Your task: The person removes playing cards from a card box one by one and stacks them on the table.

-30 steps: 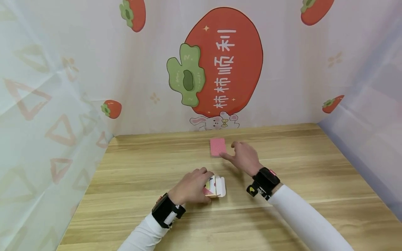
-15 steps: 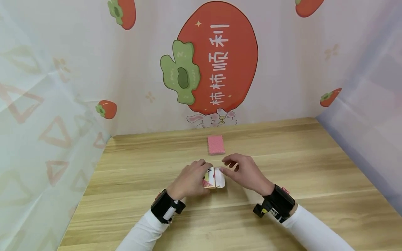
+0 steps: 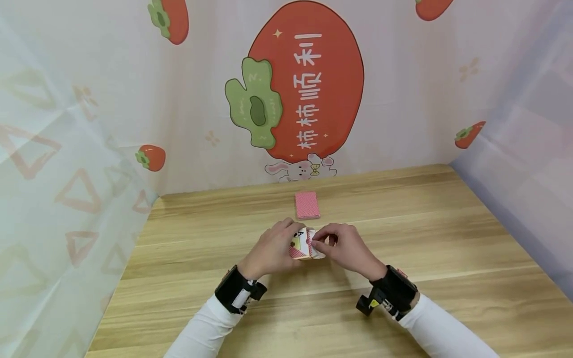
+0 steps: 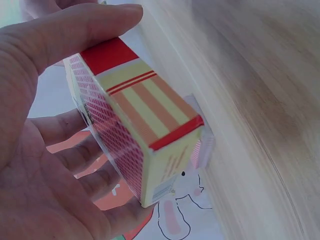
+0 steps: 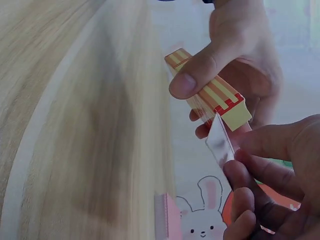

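Note:
My left hand (image 3: 271, 251) grips a playing-card box (image 4: 145, 100) between thumb and fingers. Striped narrow sides, a red patterned face and an "A" printed on the front mark the box. At its right end, the thumb and fingers of my right hand (image 3: 349, 248) pinch the white lid flap (image 5: 220, 142), which sticks out from the box. Behind both hands, a squared stack of red-backed playing cards (image 3: 307, 205) lies face down on the table.
The wooden table (image 3: 201, 318) ends at the back against a white cloth (image 3: 192, 99) printed with persimmons and a rabbit. More cloth hangs along the left and right sides. A camera band (image 3: 394, 293) sits on each wrist.
My right hand has left the card stack, come back toward me and taken hold of the box's flap. My left hand still grips the box, now a little nearer the stack.

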`<state>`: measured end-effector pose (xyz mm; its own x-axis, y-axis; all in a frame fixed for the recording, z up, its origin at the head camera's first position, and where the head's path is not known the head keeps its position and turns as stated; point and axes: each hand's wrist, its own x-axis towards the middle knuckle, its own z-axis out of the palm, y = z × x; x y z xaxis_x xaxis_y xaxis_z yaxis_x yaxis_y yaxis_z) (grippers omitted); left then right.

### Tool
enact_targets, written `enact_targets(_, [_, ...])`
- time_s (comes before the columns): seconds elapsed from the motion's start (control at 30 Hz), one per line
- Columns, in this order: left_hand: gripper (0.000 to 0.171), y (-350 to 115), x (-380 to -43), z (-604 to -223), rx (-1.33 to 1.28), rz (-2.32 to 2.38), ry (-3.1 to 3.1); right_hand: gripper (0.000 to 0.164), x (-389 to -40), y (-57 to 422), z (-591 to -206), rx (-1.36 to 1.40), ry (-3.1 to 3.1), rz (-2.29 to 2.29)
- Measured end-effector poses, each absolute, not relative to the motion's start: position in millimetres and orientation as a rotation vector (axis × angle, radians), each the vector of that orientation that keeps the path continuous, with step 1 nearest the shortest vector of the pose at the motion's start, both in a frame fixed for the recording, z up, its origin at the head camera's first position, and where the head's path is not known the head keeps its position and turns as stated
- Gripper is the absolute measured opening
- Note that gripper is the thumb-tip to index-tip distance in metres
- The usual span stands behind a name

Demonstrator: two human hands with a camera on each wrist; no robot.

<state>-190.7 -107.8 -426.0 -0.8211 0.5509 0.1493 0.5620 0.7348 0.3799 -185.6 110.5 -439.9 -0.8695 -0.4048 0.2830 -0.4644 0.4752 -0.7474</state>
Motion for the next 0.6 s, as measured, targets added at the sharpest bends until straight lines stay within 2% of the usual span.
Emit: enact_targets(0.6, [0.071,-100.4,-186.5,-418.3,-0.96,-0.631,-2.871,0.022,-191.6,102.9,-439.1,0.547,-2.819,1.42])
